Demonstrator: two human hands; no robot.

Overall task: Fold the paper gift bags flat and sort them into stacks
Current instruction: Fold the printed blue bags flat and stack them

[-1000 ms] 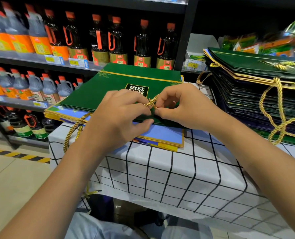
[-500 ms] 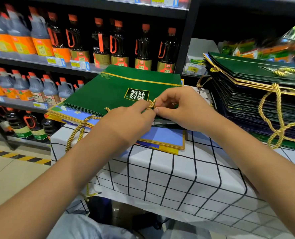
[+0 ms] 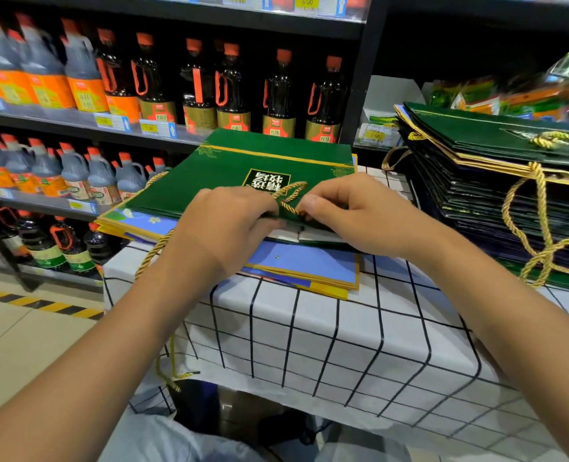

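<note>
A flat green gift bag (image 3: 229, 168) with a gold stripe and a black label lies on top of blue and yellow bags (image 3: 309, 261) on the checked table. Its gold rope handle (image 3: 291, 196) loops over the near edge. My left hand (image 3: 223, 225) has its fingers curled over the bag's near edge beside the rope. My right hand (image 3: 349, 211) pinches the same edge and the rope from the other side. White inner paper shows just under both hands. A tall stack of dark folded bags (image 3: 496, 181) with gold handles stands at the right.
The table wears a white cloth with a black grid (image 3: 326, 335). Behind it, store shelves (image 3: 163, 128) carry dark sauce bottles and grey jugs. A loose gold rope (image 3: 149, 255) hangs over the table's left edge. Tiled floor with a yellow-black stripe lies at the left.
Both hands have stayed at the green bag's near edge. The rope handle now lies looped further onto the bag's top, and the white inside of the bag's mouth shows beneath the hands.
</note>
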